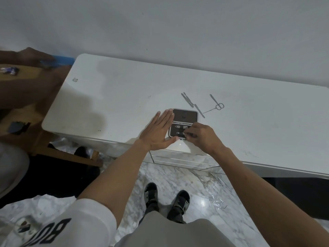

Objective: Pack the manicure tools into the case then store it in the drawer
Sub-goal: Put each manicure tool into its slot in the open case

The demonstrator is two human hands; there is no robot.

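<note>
Your left hand (160, 130) lies flat on the white desk (110, 97), fingers spread and extended, its fingertips and thumb touching the left edge of the open manicure case (184, 115). The case rests near the desk's front edge, lid half away from you, tool half toward you. Your right hand (201, 137) hovers over the tool half, fingertips pinched together on a small metal tool (187, 134) at the case's lower slots. Still loose on the desk beyond the case: tweezers (187, 99), a nail file (199, 111), a thin probe (208, 110) and scissors (216, 102).
</note>
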